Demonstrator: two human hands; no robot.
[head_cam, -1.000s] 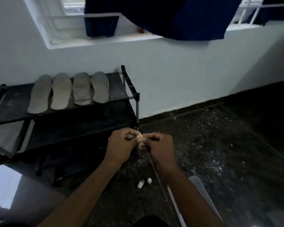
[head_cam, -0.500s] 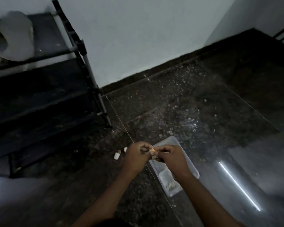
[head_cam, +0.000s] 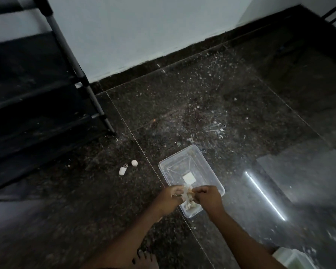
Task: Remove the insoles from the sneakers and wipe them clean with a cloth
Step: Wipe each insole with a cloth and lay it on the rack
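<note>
My left hand [head_cam: 170,198] and my right hand [head_cam: 208,199] are fists held close together over the near end of a clear plastic tub [head_cam: 179,164] on the dark floor. Both grip a small pale wet cloth [head_cam: 188,194], twisted between them. Part of the cloth hangs down into the tub [head_cam: 189,205]. A small white square [head_cam: 188,178] lies on the tub's bottom. No insoles or sneakers are in view.
A black shoe rack [head_cam: 47,105] with a grey metal post stands at the left against the white wall. Two small white pieces [head_cam: 122,170] lie on the floor left of the tub. A pale green container [head_cam: 293,258] sits at the bottom right. My bare foot [head_cam: 145,259] is at the bottom.
The view has swung down and to the right, so the insoles on the rack's top shelf are out of sight. My hands stay together, and now hold the cloth over the tub.
</note>
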